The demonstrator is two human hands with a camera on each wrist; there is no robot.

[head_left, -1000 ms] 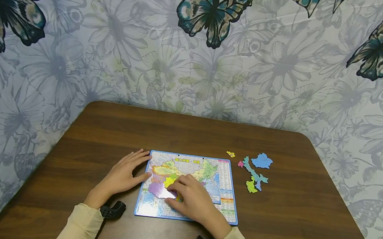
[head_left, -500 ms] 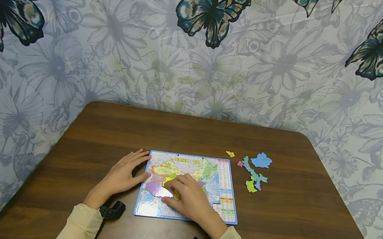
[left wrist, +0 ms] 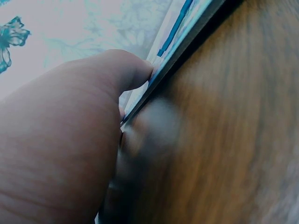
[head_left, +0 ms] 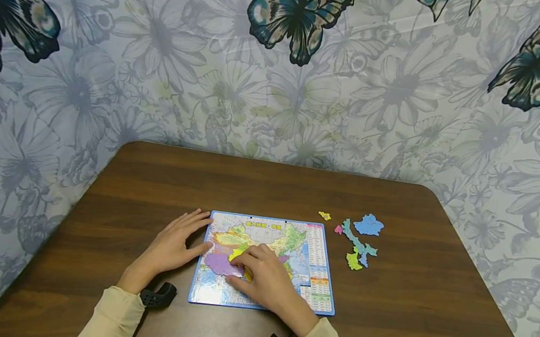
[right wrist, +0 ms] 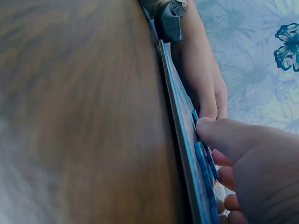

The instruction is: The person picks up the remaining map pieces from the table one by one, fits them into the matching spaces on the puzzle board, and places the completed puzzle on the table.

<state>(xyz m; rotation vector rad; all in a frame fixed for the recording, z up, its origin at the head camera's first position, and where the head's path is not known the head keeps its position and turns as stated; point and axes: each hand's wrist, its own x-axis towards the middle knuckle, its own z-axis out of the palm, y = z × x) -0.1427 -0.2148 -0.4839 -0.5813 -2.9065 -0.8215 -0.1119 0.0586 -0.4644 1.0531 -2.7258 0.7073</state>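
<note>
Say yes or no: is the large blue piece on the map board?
No, the large blue piece lies on the wooden table, right of the map board in the head view.

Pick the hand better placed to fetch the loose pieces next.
Right, most likely. The right hand is nearer the loose pieces, right of the board, though it now pinches a piece. The left hand is farther off, touching the board's left edge.

Map puzzle board, glossy and blue-rimmed, lies flat on brown table; purple piece, broad, lies left of its centre; yellow piece shows just beside, partly hidden.
</note>
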